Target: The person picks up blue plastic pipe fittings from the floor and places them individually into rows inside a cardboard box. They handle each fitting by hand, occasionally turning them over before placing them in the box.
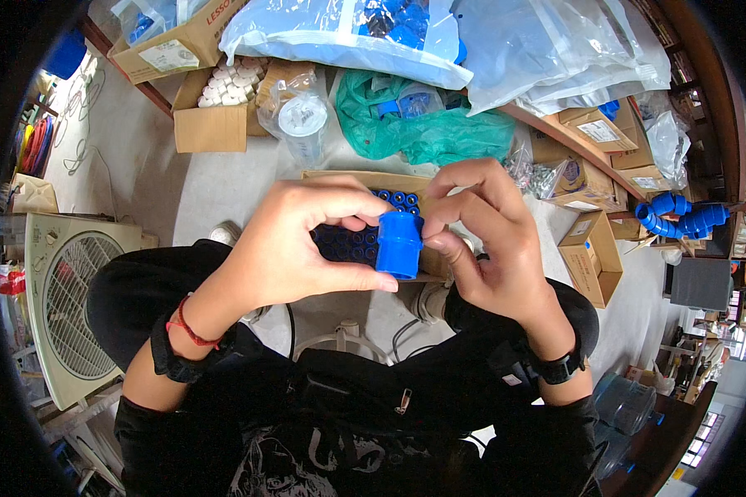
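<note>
A short blue plastic pipe fitting (400, 245) is in front of me, above an open cardboard box (432, 186). My left hand (311, 239) grips it from the left, with the thumb at its lower end and the fingers around its upper end. My right hand (488, 239) is at the fitting's right side, thumb and fingertips pinched close against it; whether they hold a small part cannot be made out. Small dark blue round pieces (348, 243) stand in rows inside the box, partly hidden by my left hand and the fitting.
Beyond the box lie a green plastic bag (423, 133) with blue parts, a clear-wrapped white roll (303, 118) and a carton of white fittings (211, 127). Large clear bags (348, 46) hang over them. A box fan (78, 304) stands left; an open carton (590, 261) sits right.
</note>
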Available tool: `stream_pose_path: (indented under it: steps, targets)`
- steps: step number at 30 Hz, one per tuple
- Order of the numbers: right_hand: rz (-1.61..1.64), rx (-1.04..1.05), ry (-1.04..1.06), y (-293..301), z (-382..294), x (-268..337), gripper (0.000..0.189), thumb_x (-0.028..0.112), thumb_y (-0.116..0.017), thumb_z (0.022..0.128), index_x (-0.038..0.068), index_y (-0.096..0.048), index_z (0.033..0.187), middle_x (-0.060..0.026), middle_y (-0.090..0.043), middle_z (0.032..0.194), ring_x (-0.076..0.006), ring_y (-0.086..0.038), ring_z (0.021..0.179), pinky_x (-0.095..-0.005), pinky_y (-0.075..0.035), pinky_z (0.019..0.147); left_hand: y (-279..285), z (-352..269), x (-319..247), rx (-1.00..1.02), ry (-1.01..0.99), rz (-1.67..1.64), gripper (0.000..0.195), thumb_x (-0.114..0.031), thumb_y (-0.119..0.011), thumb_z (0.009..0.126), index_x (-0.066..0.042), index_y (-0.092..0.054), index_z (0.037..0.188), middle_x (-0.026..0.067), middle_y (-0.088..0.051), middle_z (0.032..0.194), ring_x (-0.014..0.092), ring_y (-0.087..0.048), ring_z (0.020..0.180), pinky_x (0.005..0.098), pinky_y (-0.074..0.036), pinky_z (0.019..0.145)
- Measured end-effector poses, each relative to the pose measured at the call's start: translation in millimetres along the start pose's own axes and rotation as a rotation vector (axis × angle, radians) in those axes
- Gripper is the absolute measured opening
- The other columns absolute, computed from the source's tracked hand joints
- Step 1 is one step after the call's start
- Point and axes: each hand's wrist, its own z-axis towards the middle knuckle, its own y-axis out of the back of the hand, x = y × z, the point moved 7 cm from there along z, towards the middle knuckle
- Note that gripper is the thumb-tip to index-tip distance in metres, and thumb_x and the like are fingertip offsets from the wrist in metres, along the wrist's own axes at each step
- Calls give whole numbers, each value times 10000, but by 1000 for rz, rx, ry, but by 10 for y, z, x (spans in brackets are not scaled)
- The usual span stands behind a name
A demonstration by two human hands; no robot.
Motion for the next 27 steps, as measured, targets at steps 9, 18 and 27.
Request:
stream_pose_path:
  steps: [9, 18, 27]
  targets:
    - [9, 0, 26, -14, 3, 52, 146, -9, -553, 553, 43, -464, 655, -87, -446, 819, -241, -439, 744, -300, -353, 661, -21, 0, -4, 86, 29, 25, 412, -71, -717, 494, 22, -523, 846, 75, -522, 809, 121, -504, 739, 244, -427, 667]
    - [-22, -8, 5, 29, 1, -26, 160, -51, -510, 552, 35, -432, 662, -113, -430, 822, -263, -423, 756, -307, -344, 668, 7, 8, 65, 8, 28, -28, 380, -163, -715, 509, -5, -547, 811, 42, -542, 760, 105, -500, 673, 216, -415, 625]
    - [-59, -27, -7, 48, 3, -140, 159, -64, -495, 556, 21, -430, 672, -118, -426, 808, -272, -423, 761, -308, -342, 672, 25, 23, 145, 1, 69, -47, 365, -179, -703, 536, -3, -547, 815, 53, -548, 776, 112, -508, 708, 227, -423, 660]
